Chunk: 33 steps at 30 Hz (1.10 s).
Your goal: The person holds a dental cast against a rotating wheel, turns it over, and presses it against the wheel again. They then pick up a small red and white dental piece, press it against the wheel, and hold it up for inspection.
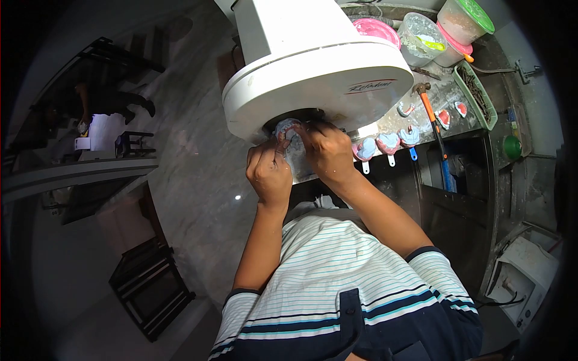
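A pale blue-grey, arch-shaped dental cast (288, 127) is held between both hands at the dark opening of a white machine (313, 78). My left hand (269, 167) has its fingers curled and pressed against the near left side of the cast. On the right side, my right hand (327, 147) grips the cast with bent fingers, close under the machine's rim. Wet smears and small specks mark the fingers and wrists. The machine's opening is partly hidden by the cast and the fingers.
Dental trays filled with pale material (388, 142) line the counter's front edge at right. Beyond them lie a hammer (429, 108), a green basket of dark pieces (475, 93) and plastic tubs (421, 39). Another person (111, 99) is at the far left.
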Tool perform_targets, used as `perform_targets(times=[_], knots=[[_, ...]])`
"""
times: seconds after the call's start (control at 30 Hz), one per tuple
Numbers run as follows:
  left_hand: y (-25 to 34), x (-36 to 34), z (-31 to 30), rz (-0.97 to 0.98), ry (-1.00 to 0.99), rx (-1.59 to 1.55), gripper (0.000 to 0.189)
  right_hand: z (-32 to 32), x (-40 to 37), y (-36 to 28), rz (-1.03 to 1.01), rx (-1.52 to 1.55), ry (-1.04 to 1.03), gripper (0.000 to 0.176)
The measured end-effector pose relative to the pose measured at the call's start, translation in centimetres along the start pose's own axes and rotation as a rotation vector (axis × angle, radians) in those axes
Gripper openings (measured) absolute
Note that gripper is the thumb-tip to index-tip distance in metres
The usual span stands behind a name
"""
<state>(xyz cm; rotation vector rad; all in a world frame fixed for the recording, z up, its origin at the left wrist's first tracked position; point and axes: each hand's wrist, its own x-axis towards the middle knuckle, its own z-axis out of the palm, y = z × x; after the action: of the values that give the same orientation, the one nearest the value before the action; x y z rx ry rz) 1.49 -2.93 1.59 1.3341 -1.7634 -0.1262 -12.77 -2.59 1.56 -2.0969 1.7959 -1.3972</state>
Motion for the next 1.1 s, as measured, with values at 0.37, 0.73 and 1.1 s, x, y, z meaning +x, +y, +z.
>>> perform_targets(times=[0.37, 0.73, 1.1], knots=[[-0.7, -0.15, 0.31, -0.001, -0.006, -0.008, 0.005, 0.4, -0.25, 0.17, 0.012, 0.005, -0.001, 0.012], [-0.5, 0.03, 0.28, 0.019, 0.007, -0.004, 0.005, 0.47, -0.26, 0.25, 0.02, -0.014, 0.002, 0.012], [-0.42, 0.02, 0.29, -0.006, 0.003, -0.004, 0.005, 0.37, 0.01, 0.09, 0.019, -0.003, 0.024, 0.013]])
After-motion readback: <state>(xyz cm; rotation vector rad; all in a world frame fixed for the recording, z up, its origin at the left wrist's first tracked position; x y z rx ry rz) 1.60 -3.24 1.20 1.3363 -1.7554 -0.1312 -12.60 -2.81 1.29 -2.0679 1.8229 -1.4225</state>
